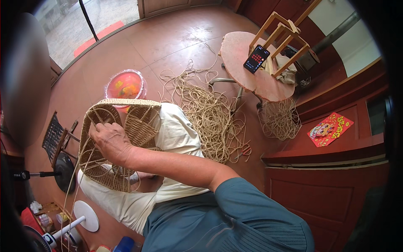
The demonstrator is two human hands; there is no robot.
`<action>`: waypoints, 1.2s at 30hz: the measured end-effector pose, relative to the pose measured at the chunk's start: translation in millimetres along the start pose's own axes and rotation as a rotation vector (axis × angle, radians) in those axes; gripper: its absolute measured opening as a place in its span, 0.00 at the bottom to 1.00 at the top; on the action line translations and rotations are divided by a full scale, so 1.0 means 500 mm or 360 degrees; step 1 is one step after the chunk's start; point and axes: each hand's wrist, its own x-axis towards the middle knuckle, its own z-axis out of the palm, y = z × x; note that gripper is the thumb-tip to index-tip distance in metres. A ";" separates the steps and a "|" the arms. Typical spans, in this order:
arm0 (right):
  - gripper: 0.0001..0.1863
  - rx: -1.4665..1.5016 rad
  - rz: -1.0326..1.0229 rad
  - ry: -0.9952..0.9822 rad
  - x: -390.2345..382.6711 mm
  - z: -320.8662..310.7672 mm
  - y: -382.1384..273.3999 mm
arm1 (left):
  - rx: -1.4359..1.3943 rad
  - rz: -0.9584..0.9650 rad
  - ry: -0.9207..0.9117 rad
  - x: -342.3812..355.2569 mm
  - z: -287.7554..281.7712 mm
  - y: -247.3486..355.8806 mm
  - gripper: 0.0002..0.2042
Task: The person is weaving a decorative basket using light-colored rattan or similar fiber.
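Note:
A woven cord basket with inner partitions rests on my lap, over white trousers. My right hand reaches across into the basket's left compartment, fingers curled closed around a pale cord. Long loose strands hang from the basket's left side. My left hand is not visible; a small patch of skin shows under the basket, but I cannot tell what it is.
A heap of cord lies right of me, with orange scissors. Behind stands a plastic-covered red basin. A round table holds a phone and wooden frame. A folding chair and white stand are left.

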 end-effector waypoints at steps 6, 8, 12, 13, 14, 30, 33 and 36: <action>0.16 -0.0031 -0.0110 -0.0009 0.013 -0.007 -0.005 | -0.0210 -0.0091 -0.0624 -0.013 0.018 0.027 0.20; 0.15 -0.0112 -0.0154 0.0036 0.015 -0.005 -0.005 | -0.0282 -0.0127 -0.0836 -0.032 0.036 0.040 0.19; 0.14 -0.0208 -0.0190 0.0085 0.015 0.018 -0.006 | -0.0426 -0.0200 -0.1250 -0.091 0.100 0.077 0.17; 0.14 -0.0215 -0.0186 0.0127 0.014 0.024 -0.007 | -0.0463 -0.0217 -0.1356 -0.111 0.122 0.091 0.17; 0.14 -0.0223 -0.0183 0.0168 0.014 0.028 -0.006 | -0.0500 -0.0234 -0.1463 -0.131 0.144 0.107 0.17; 0.35 -0.0202 -0.0309 0.0013 0.035 0.058 -0.030 | -0.0863 -0.0013 -0.1758 -0.427 0.196 0.581 0.13; 0.38 -0.0123 -0.0260 -0.0066 0.037 0.051 -0.028 | -0.0897 0.0101 -0.1712 -0.417 0.156 0.640 0.12; 0.39 -0.0029 -0.0171 -0.0218 0.038 0.027 -0.022 | -0.1002 0.0229 -0.1585 -0.412 0.108 0.715 0.11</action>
